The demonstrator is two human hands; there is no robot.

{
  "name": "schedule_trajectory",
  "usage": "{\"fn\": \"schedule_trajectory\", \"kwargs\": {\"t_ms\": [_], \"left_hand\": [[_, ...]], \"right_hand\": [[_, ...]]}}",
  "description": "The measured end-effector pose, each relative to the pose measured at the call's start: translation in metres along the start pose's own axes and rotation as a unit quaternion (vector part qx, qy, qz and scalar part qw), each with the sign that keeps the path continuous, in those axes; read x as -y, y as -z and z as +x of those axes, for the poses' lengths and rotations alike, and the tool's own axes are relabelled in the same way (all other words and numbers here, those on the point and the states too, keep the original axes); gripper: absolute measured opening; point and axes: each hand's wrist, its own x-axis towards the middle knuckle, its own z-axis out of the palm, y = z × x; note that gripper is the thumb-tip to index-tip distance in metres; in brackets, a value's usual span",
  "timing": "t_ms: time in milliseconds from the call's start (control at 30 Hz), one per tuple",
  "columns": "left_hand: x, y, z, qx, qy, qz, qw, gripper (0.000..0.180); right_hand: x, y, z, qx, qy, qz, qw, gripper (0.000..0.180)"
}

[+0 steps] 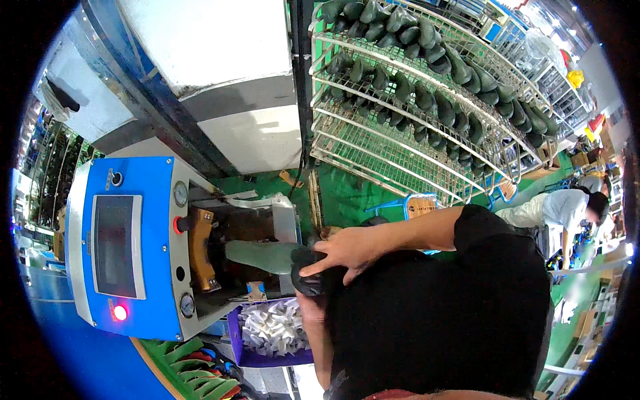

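Observation:
A green shoe last with a black shoe (305, 267) on its near end lies in the open bay of a blue and white machine (150, 247). My right hand (347, 255) comes in from the right on a bare forearm. Its fingers are spread over the black shoe's end and press on it. My left forearm rises from the lower edge, and my left hand (309, 305) goes under the same black end, where its fingers are hidden. An orange clamp block (202, 248) faces the last inside the bay.
The machine front carries a grey screen (117, 245), round gauges and a lit red button (120, 312). A purple bin of white pieces (270, 330) sits below the bay. A wire rack full of dark green lasts (427, 87) stands behind. Another person (567, 207) bends over at far right.

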Motion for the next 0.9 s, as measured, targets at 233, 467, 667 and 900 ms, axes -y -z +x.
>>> {"fn": "schedule_trajectory", "kwargs": {"t_ms": [233, 467, 667, 900], "left_hand": [[0.026, -0.002, 0.009, -0.029, 0.038, 0.090, 0.995, 0.059], [0.028, 0.003, 0.004, -0.187, -0.023, 0.064, 0.980, 0.072], [0.030, -0.056, 0.024, -0.224, -0.056, 0.008, 0.973, 0.095], [0.034, -0.120, 0.060, -0.248, 0.009, 0.062, 0.967, 0.096]], "right_hand": [[-0.115, -0.086, 0.097, -0.061, -0.145, 0.489, 0.858, 0.092], [-0.120, -0.027, 0.063, -0.067, 0.019, 0.541, 0.838, 0.097], [-0.258, -0.009, -0.088, -0.307, -0.241, 0.267, 0.881, 0.092], [-0.407, 0.047, -0.127, -0.468, -0.571, 0.145, 0.659, 0.075]]}}
